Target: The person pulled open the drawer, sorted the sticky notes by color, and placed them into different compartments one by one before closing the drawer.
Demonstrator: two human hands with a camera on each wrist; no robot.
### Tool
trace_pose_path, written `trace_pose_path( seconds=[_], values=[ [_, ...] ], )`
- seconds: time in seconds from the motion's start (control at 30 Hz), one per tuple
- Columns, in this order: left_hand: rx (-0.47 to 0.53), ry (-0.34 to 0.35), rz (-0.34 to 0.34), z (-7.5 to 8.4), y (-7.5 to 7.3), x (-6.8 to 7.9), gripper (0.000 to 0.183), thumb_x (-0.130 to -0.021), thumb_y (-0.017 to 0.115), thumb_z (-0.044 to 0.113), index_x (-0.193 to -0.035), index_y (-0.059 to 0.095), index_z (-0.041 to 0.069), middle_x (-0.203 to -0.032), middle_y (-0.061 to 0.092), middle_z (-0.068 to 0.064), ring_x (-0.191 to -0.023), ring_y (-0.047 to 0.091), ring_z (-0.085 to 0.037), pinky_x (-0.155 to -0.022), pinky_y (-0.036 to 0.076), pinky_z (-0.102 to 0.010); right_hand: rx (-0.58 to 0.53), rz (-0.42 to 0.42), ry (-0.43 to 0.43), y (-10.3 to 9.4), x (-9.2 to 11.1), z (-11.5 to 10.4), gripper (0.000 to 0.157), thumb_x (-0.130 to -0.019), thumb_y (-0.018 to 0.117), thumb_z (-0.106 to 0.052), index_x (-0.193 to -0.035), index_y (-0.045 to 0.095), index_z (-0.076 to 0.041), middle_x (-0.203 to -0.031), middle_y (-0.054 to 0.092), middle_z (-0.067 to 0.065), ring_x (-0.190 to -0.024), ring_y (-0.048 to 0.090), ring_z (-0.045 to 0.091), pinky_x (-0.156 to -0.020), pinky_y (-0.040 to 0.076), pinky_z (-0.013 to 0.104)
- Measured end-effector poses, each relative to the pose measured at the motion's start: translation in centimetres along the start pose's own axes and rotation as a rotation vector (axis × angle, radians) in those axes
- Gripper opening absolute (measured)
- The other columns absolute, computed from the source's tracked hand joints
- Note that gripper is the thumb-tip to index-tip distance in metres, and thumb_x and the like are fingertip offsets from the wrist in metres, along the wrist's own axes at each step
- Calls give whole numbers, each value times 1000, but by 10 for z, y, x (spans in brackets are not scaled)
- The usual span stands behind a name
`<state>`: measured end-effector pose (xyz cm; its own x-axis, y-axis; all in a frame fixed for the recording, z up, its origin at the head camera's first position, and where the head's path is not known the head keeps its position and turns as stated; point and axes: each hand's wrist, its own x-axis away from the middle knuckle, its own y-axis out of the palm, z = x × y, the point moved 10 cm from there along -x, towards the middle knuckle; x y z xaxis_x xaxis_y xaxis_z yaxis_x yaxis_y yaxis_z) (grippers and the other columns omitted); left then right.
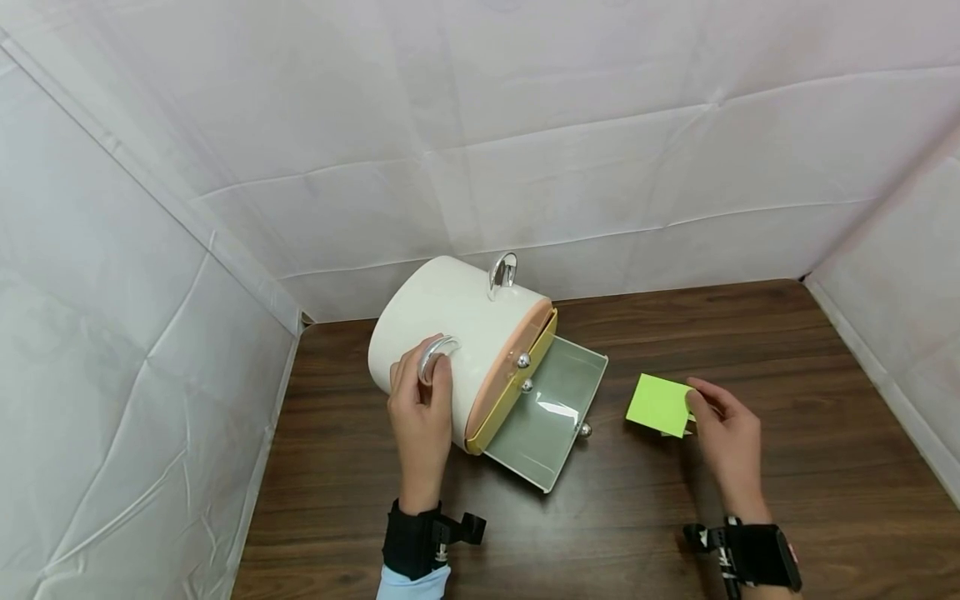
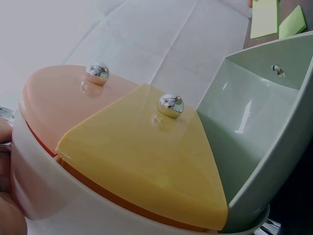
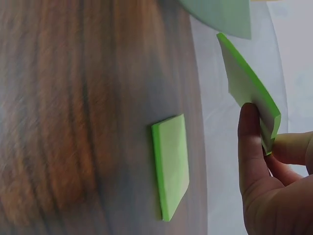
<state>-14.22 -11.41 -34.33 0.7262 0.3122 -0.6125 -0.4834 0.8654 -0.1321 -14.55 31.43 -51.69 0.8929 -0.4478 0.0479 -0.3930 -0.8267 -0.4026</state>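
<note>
A white drum-shaped drawer box lies on its side, its front angled to the right. My left hand grips a curved silver metal loop on its wall. The green drawer is pulled far out, and no contents show inside it. The yellow drawer sticks out slightly, while the peach drawer looks closed. My right hand pinches a lime-green sticky note pad by one edge, above the table. Below it, a second green pad lies on the tabletop, mostly hidden in the head view.
The dark wooden table carries everything. White sheeting walls it in at the back and on both sides. A round silver knob juts from the green drawer's front, towards the right hand.
</note>
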Motion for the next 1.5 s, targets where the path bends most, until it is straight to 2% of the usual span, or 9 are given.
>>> trace_pose_path(
  seconds=[0.3,0.47,0.6,0.7,0.9,1.0,1.2,1.37,1.5],
  values=[
    [25,3,-4,2,-1,-1,27,-94,59,0,-119,65,5,-108,63,-8,-99,53,-20,-80,46,-30,-120,-46,24,17,2,-24,49,-94,60,-42,-136,59,-15,-129,55,6,-102,60,10,-76,51,25],
    [27,-7,-10,1,0,0,27,-94,59,1,-120,65,6,-111,63,-6,-101,53,-19,-81,47,-30,-198,-71,-7,29,2,-40,50,-91,66,-35,-133,59,-8,-119,56,12,-96,63,14,-76,52,28],
    [27,-6,-12,0,0,0,26,-94,59,1,-120,65,5,-109,62,-7,-98,53,-19,-79,46,-30,-190,-94,-30,41,6,-52,50,-91,67,-37,-131,61,-9,-117,58,12,-93,64,15,-75,52,29],
    [25,-3,-9,0,0,0,26,-94,59,1,-119,65,5,-108,62,-8,-97,52,-19,-78,46,-29,-204,-135,-53,51,13,-62,49,-91,67,-37,-131,61,-9,-117,58,12,-93,65,15,-76,52,30],
    [27,-4,-8,0,0,0,26,-94,59,1,-119,65,5,-109,62,-8,-98,52,-20,-79,47,-29,-266,-262,-125,74,26,-83,44,-92,68,-23,-128,60,1,-115,60,19,-95,67,22,-77,52,36],
    [30,-4,-10,0,0,-1,26,-94,59,0,-119,65,5,-109,63,-8,-98,53,-20,-79,47,-30,-245,-296,-169,85,28,-86,42,-92,67,-21,-127,60,2,-113,62,19,-95,67,24,-76,52,36],
    [33,-18,-9,1,0,0,26,-94,59,0,-119,66,5,-110,62,-8,-99,52,-20,-79,47,-29,-79,-315,-283,102,32,-87,37,-95,64,-29,-126,63,-9,-108,67,6,-93,66,19,-73,52,31],
    [35,-13,-16,1,0,0,26,-94,59,1,-119,65,5,-109,62,-9,-97,53,-21,-78,47,-29,41,-325,-402,113,40,-98,32,-96,63,-28,-125,64,-14,-113,64,0,-94,63,14,-74,50,28],
    [35,-3,-15,1,0,0,26,-94,59,0,-119,65,4,-108,62,-10,-96,53,-21,-77,47,-28,136,-302,-487,117,45,-106,31,-95,64,-25,-124,65,-15,-115,61,-2,-96,61,11,-76,49,28]
  ],
)
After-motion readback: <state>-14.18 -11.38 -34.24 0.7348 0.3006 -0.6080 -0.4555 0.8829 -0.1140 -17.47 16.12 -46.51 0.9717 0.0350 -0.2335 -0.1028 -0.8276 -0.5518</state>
